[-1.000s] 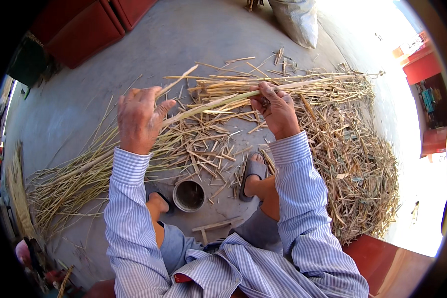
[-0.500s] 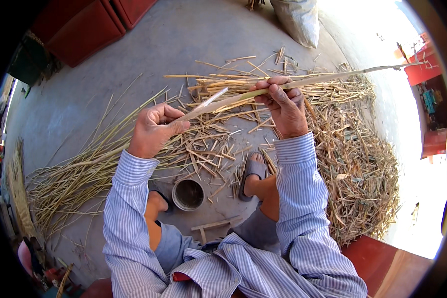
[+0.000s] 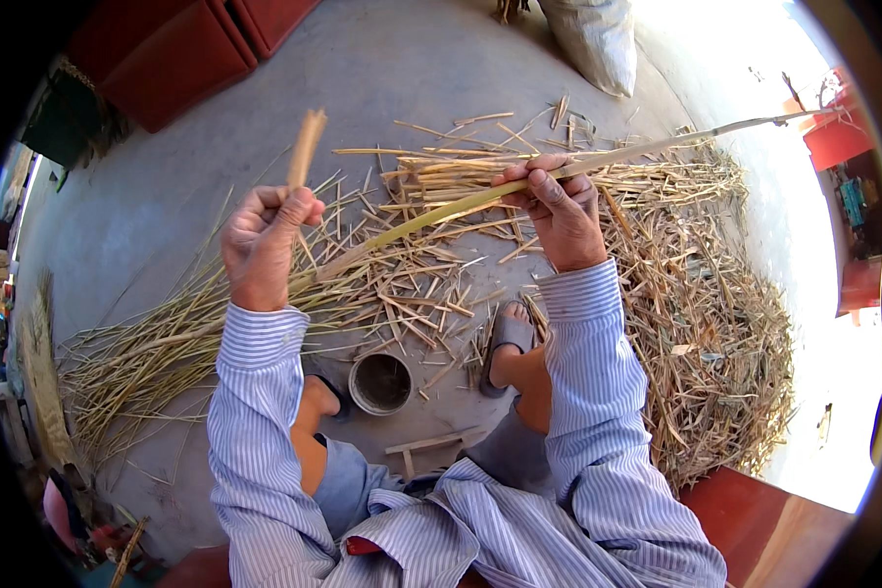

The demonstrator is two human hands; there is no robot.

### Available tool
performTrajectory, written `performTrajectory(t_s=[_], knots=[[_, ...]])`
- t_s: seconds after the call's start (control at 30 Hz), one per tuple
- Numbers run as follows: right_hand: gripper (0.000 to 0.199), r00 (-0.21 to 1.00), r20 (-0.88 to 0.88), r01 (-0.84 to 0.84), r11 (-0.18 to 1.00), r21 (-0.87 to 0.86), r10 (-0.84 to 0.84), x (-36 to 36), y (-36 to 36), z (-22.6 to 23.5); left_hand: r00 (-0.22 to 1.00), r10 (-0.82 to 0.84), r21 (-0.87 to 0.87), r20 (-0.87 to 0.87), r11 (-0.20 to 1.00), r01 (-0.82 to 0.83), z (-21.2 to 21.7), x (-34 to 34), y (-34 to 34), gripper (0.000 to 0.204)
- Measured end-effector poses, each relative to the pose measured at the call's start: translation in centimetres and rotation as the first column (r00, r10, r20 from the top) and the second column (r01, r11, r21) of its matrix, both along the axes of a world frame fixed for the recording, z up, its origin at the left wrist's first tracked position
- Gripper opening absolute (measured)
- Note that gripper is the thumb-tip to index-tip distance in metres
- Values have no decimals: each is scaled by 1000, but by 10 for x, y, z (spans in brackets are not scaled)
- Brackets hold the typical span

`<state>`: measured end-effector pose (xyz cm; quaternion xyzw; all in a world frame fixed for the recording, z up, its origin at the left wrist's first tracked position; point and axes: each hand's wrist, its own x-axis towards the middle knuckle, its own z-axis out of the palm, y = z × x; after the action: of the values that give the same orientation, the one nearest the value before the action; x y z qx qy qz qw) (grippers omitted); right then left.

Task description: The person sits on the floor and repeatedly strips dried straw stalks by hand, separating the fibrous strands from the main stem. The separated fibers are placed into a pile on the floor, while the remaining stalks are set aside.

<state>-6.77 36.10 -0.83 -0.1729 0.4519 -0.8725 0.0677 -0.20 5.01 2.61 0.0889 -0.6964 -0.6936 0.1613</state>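
Rough, heaped straw (image 3: 710, 333) and a crinkled pale sack (image 3: 595, 47) rest on the smooth grey floor (image 3: 392, 73). Above it, the right hand's grip (image 3: 562, 216) pinches a long, slender stalk (image 3: 433, 216); the left hand's grip (image 3: 265, 235) pinches a short, blurred strip (image 3: 306, 147).

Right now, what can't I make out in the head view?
Head view:
- Short strip: its outer end is blurred, and its lower part is hidden by the left hand.
- Long stalk: the gripped stretch is hidden by the right hand.
- Pale sack: its top is cut off by the upper edge.
- Round container: too dim inside to tell its contents.
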Motion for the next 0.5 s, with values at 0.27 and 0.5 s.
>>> performTrajectory(t_s=[0.27, 0.5], knots=[[15, 994, 85, 66, 997, 41, -69, -2, 2, -5, 919, 5, -883, -393, 277, -379, 13, -6, -40, 33], [16, 978, 156, 132, 990, 49, -138, -4, -4, -2, 919, -395, -882, 26, 423, 206, -4, 8, 10, 33]])
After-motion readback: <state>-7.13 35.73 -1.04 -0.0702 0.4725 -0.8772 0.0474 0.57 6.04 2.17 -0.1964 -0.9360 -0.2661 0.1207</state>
